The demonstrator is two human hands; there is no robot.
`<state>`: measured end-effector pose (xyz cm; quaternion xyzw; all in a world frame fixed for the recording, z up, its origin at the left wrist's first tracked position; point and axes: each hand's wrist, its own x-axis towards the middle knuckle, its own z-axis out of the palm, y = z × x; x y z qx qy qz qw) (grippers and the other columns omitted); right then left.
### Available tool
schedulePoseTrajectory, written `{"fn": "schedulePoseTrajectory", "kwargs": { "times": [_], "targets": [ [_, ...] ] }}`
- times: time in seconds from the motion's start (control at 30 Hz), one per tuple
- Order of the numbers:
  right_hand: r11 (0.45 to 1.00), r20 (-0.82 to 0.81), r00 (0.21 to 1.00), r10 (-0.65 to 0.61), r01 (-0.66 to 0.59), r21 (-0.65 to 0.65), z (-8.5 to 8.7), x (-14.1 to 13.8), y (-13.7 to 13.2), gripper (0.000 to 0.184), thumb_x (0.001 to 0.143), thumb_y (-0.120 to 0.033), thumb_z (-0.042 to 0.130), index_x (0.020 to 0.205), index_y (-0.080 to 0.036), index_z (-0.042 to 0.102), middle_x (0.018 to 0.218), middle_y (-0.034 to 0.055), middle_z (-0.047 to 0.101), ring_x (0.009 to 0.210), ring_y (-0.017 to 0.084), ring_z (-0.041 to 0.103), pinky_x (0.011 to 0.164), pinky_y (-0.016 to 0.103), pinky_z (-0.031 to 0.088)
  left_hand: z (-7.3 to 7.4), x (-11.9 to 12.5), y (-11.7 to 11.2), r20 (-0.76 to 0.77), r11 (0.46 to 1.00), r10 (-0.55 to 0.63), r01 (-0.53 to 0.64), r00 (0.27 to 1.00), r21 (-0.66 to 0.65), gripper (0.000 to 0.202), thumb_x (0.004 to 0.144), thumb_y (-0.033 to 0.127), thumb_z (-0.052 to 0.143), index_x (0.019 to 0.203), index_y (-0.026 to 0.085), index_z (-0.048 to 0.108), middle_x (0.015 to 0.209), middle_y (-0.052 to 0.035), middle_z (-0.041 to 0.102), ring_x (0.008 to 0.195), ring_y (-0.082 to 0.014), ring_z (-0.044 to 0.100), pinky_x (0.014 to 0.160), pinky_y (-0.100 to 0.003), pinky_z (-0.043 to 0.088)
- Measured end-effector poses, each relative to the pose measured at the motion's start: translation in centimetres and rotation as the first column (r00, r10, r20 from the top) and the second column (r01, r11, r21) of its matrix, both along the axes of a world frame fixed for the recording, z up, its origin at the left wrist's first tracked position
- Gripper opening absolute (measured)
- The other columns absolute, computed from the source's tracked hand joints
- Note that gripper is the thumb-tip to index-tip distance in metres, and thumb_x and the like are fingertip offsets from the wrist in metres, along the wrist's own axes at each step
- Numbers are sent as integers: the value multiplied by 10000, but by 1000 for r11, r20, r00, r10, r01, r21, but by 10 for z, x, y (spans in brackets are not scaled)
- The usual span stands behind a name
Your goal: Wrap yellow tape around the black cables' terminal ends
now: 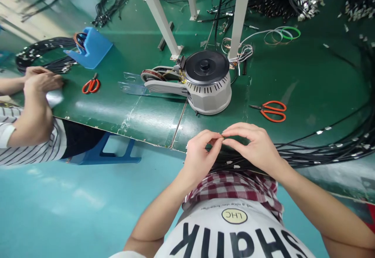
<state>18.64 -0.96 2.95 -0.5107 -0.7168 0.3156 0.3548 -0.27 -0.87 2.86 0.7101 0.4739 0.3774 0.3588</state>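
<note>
Close to the table's front edge, my left hand (200, 148) and my right hand (255, 143) meet at the fingertips, both closed in a pinch. What lies between the fingers is too small to make out. Right beneath the hands runs a thick bundle of black cables (310, 154) with small white tags, sweeping off to the right. Beyond my hands stands a white tape dispenser (209, 94) with a round black top. Orange-handled scissors (274, 111) lie on the table past my right hand.
White metal posts (159, 14) rise from the green table (146, 119). At left, a co-worker's hands (42, 80) are near orange scissors (91, 84), a blue tape holder (90, 49) and coiled cables (43, 51). More cable bundles (293, 0) lie at the back.
</note>
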Motion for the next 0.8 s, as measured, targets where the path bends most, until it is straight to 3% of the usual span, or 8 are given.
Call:
{"fn": "schedulePoseTrajectory", "kwargs": {
  "times": [0.3, 0.5, 0.8],
  "targets": [
    [960, 209, 977, -30, -29, 278, -1, 3, -6, 123, 955, -187, 613, 1006, -226, 718, 1039, -6, 772, 928, 176, 713, 851, 363, 454, -1, 2, -1, -16, 1000, -12, 12, 1000, -8, 82, 927, 140, 633, 908, 188, 697, 823, 2, 682, 732, -109, 596, 721, -247, 498],
    [960, 253, 968, 1, -72, 272, -4, 7, -6, 110, 963, -260, 619, 1015, -254, 717, 1048, 4, 779, 938, 198, 721, 865, 379, 456, 0, -1, -2, -34, 1000, -18, 17, 999, -16, 89, 936, 169, 614, 905, 191, 695, 811, -12, 682, 727, -129, 604, 710, -268, 507],
    [938, 352, 936, 21, -140, 317, -5, 5, -7, 146, 984, -229, 570, 1039, -240, 705, 1072, 1, 777, 970, 193, 721, 867, 376, 436, -2, -7, 0, -30, 998, -46, 44, 999, -43, 85, 929, 176, 625, 906, 188, 706, 809, -12, 685, 717, -127, 603, 702, -265, 506]
  ]
}}
